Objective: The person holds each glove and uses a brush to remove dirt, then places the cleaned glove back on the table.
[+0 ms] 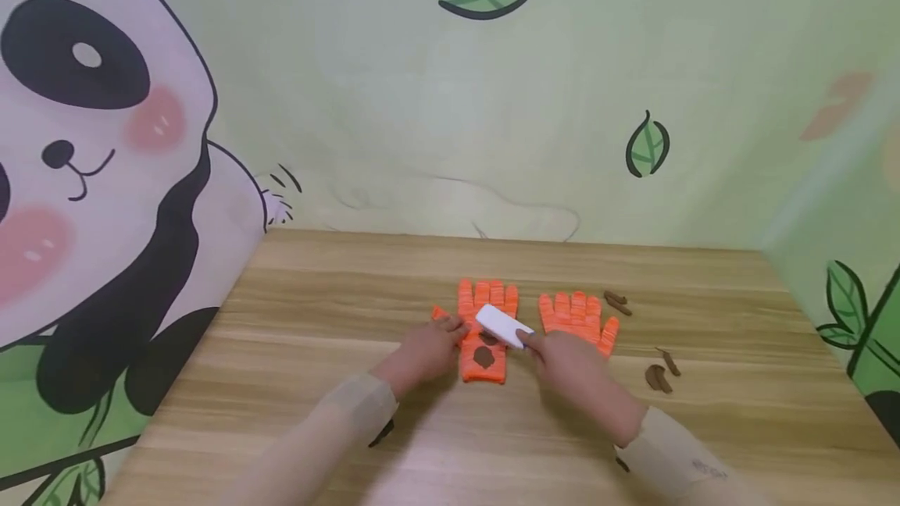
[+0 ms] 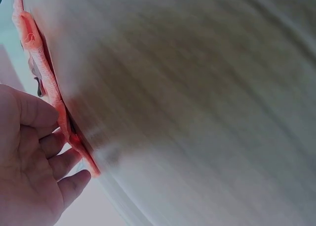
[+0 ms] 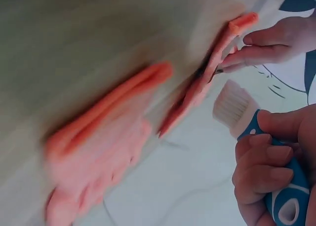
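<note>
My right hand (image 1: pixel 573 369) grips a brush with a blue and white handle (image 3: pixel 291 186) and pale bristles (image 3: pixel 232 105). Its white head (image 1: pixel 502 325) is over the left orange knitted glove (image 1: pixel 485 372); in the right wrist view the bristles appear apart from the glove. Brown patches (image 1: pixel 483 357) mark that glove's lower part, and the brush partly covers it. My left hand (image 1: pixel 430 348) touches the glove's left side near its thumb, fingers fairly straight, also seen in the left wrist view. A second orange glove (image 1: pixel 578 318) lies to the right, partly behind my right hand.
Several small brown pieces lie on the wooden table (image 1: pixel 316 279) right of the gloves, some farther back (image 1: pixel 617 303) and others nearer (image 1: pixel 658 379). Behind the table stands a pale green wall (image 1: pixel 366 100) with a painted panda and leaves.
</note>
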A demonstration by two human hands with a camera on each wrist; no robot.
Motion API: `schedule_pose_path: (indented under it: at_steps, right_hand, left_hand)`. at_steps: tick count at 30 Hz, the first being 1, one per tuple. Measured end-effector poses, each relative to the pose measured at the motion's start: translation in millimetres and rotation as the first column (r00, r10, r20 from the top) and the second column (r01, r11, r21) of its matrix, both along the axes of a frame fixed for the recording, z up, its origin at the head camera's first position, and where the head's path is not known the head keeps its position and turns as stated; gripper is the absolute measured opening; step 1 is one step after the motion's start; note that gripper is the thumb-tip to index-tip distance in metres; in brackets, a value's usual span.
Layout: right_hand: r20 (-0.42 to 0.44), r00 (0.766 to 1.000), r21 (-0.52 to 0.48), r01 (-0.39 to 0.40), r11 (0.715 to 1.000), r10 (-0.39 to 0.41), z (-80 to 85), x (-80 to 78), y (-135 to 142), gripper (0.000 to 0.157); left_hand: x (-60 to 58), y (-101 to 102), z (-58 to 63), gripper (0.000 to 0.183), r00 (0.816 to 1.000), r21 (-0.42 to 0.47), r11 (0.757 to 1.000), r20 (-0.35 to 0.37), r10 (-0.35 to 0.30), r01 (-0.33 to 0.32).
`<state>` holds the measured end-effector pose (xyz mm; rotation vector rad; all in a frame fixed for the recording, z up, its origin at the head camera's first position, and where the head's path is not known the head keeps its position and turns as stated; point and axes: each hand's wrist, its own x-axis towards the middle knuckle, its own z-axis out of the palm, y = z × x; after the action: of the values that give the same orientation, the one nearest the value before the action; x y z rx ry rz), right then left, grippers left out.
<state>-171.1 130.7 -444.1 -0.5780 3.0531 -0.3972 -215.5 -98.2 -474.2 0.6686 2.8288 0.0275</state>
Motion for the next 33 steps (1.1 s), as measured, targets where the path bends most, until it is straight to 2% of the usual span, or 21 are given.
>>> schedule_pose_path:
  at_steps: [4, 7, 12, 16, 20, 25, 29, 33]
  right_hand:
    - [-0.019, 0.999, -0.008, -0.031, 0.999, 0.031, -8.4, -4.0, -10, 0.032]
    - [-0.021, 1.0, 0.023, -0.019, 1.0, 0.019, -13.0, 4.0, -5, 0.032]
    - [-0.04, 0.999, 0.037, -0.026, 0.999, 0.027, -7.1, 15.3, 8, 0.032]
    - [-0.004, 1.0, 0.002, -0.022, 1.0, 0.022, -0.5, 9.3, 5, 0.033]
    - [0.025, 1.0, -0.005, -0.008, 1.0, 0.008, -4.1, -0.5, -6, 0.034]
    - [-0.027, 0.999, 0.027, -0.021, 0.999, 0.021, -12.3, 8.7, 7, 0.033]
    - [-0.041, 0.999, 0.041, -0.024, 0.999, 0.025, -5.3, 17.9, 22, 0.032]
    - [-0.014, 1.0, 0.028, -0.015, 0.999, 0.016, 4.0, 12.6, 21, 0.034]
  left_hand:
    - [1.3, -1, -0.6, 0.045, 1.0, 0.007, 1.0, -0.007, 0.005, -0.005]
    - [1.3, -1, -1.4, 0.045, 1.0, 0.002, 1.0, -0.018, 0.008, -0.008]
    - [0.0, -2, -0.4, 0.044, 0.999, -0.006, 1.0, -0.041, 0.02, -0.021]
    - [-0.3, -2, -2.8, 0.044, 1.0, -0.013, 1.0, -0.028, 0.009, -0.009]
    - [0.0, 1, -3.7, 0.045, 1.0, -0.019, 1.0, -0.006, 0.006, -0.006]
    - [-0.5, 2, -1.8, 0.044, 1.0, -0.004, 1.0, -0.001, -0.003, 0.003]
    - [-1.7, -1, 2.2, 0.044, 1.0, 0.008, 1.0, 0.02, 0.01, -0.01]
    - [-2.6, -1, 3.6, 0.044, 0.999, 0.005, 1.0, 0.042, 0.008, -0.008]
